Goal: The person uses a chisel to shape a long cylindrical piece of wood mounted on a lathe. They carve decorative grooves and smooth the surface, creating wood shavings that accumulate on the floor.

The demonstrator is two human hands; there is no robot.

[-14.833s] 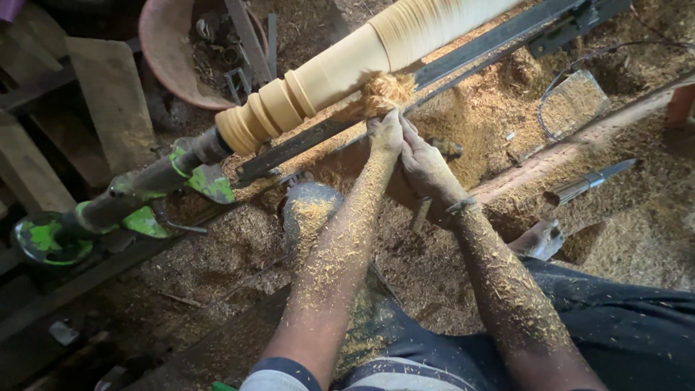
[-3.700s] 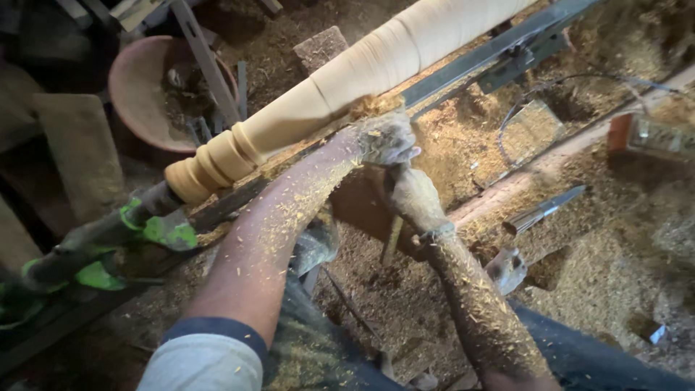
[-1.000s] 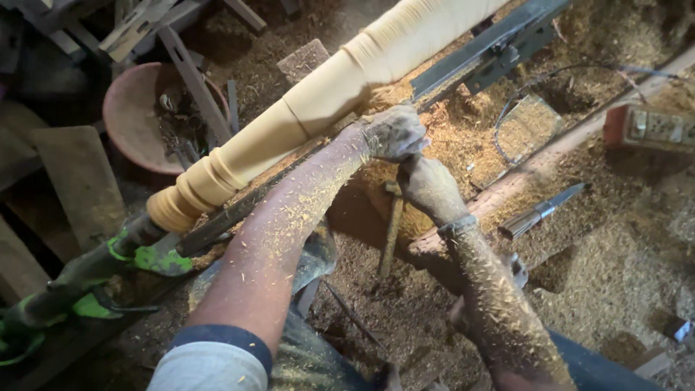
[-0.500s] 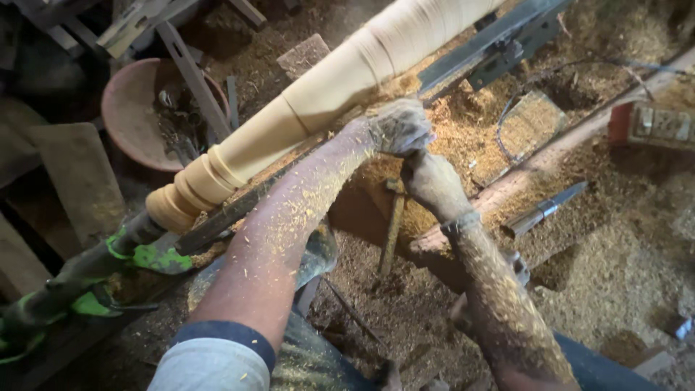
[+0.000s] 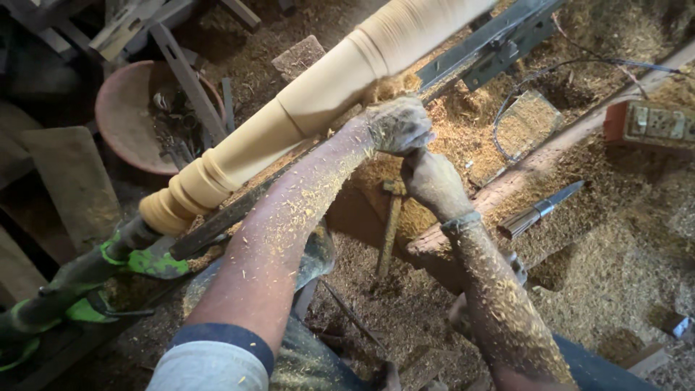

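Note:
A pale turned wooden spindle (image 5: 311, 101) lies across a lathe, with a beaded end (image 5: 177, 199) at the lower left. My left hand (image 5: 394, 124), coated in sawdust, is closed just below the spindle's thick part, against the metal tool rest (image 5: 492, 51). Directly below and touching it, my right hand (image 5: 434, 181) is also closed. Both grip a turning tool that the fingers almost entirely hide. Shavings pile up where the hands meet the wood.
A clay bowl (image 5: 123, 116) with scraps sits at the upper left. A chisel (image 5: 543, 210) and a hammer (image 5: 389, 221) lie in the sawdust. A socket block (image 5: 655, 123) and looped wire (image 5: 521, 123) are at the right. Green lathe parts (image 5: 137, 261) are at the left.
Since the earliest frame both hands have shifted along the spindle, away from the beaded end. Over the last second they stay almost still and the view has drifted slightly.

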